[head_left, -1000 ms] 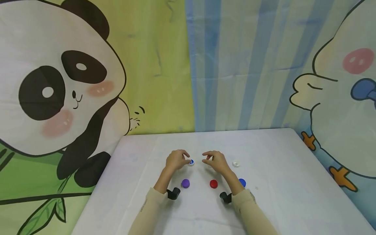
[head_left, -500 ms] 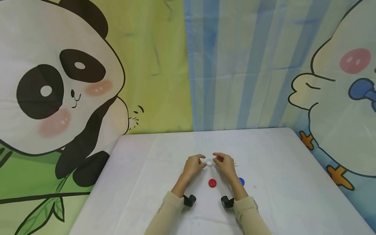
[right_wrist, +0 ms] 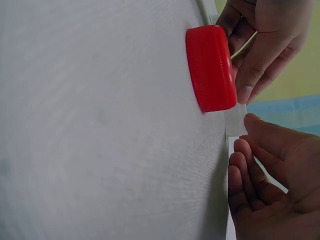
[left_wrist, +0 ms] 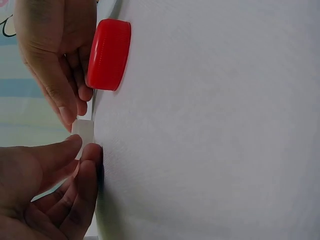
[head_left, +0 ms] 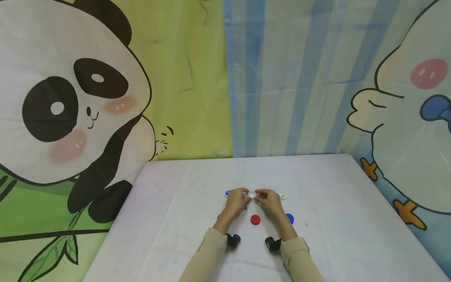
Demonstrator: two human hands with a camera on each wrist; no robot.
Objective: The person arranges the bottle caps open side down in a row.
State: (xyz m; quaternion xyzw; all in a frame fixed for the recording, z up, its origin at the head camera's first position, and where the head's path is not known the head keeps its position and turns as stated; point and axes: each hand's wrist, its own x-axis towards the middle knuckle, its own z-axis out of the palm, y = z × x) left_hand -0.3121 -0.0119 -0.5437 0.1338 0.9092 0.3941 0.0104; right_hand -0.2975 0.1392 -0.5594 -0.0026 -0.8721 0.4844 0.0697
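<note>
In the head view, a white bottle cap sits between my two hands at the middle of the table. My left hand pinches its left side with thumb and fingers, while my right hand has its thumb and fingertips on the right side. The left wrist view shows the white cap edge-on, partly hidden by fingers. Nearer the body lies a red bottle cap, which also looms large in the right wrist view, its ridged side showing.
A blue-and-white cap is beside the left hand, and a purple cap is mostly behind the left forearm. Past the right hand lies a whitish clear cap; a blue cap is by the right forearm. Printed curtains hang behind the table.
My left hand has moved right, away from the blue-and-white cap, to the white cap. The right hand shifted slightly right, and the fingers of both hands closed in on the white cap.
</note>
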